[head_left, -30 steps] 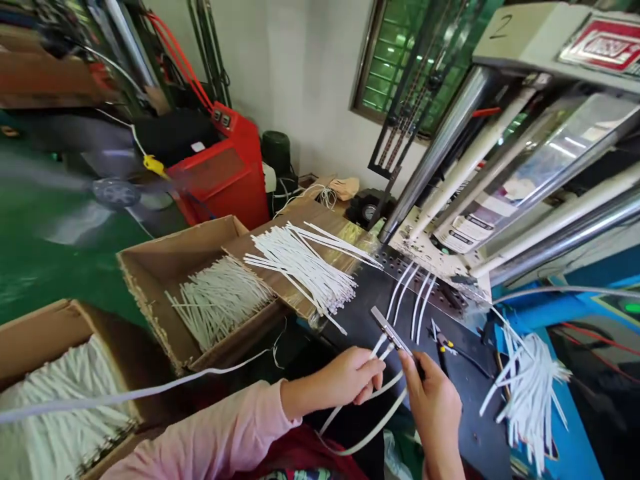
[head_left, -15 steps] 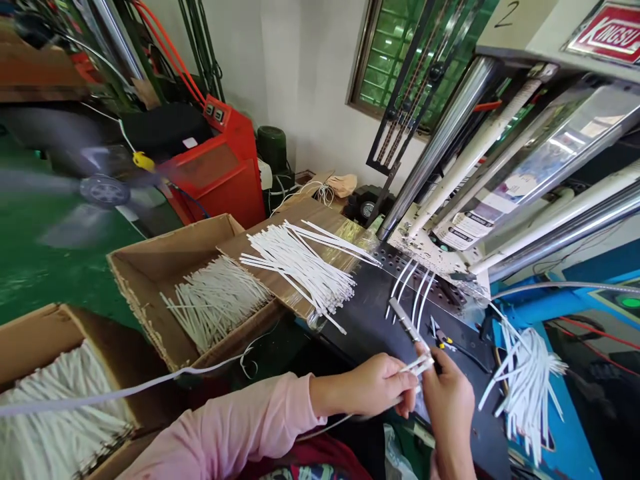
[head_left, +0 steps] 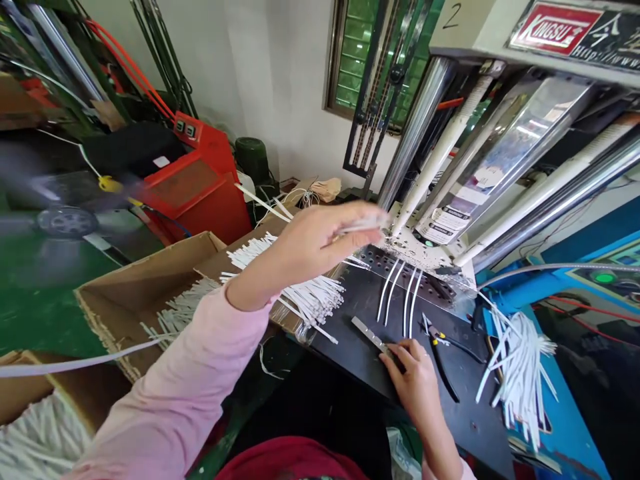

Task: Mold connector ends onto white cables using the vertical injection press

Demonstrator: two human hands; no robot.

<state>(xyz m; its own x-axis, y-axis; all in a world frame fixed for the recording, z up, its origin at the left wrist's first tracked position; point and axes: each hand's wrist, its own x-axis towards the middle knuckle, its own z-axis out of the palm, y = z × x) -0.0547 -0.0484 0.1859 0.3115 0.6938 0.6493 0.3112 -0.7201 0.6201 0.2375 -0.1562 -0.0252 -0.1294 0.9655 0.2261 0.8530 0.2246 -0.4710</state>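
My left hand (head_left: pixel 315 240) is raised over the table, its fingers closed on a few white cables (head_left: pixel 260 200). Their tails stick out behind the wrist to the upper left, and the ends at my fingertips are blurred. Lower down, my right hand (head_left: pixel 413 373) grips the near end of a slim metal bar (head_left: pixel 369 332) lying on the black table (head_left: pixel 340 357). Side cutters (head_left: pixel 440 343) with black and yellow handles lie just right of that hand. Several white cables (head_left: pixel 400 293) run out from the press onto the table beyond the bar.
A pile of white cables (head_left: pixel 313 293) lies on cardboard, partly behind my left arm. Cardboard boxes (head_left: pixel 95 300) of cables stand at left, near a spinning fan (head_left: pixel 67 221). The press columns (head_left: pixel 420 133) rise behind the table. Another cable bundle (head_left: pixel 520 367) rests at right.
My left hand has moved up and away from my right hand, carrying the white cables. My right hand has lowered the metal bar onto the table. The view has shifted somewhat to the right.
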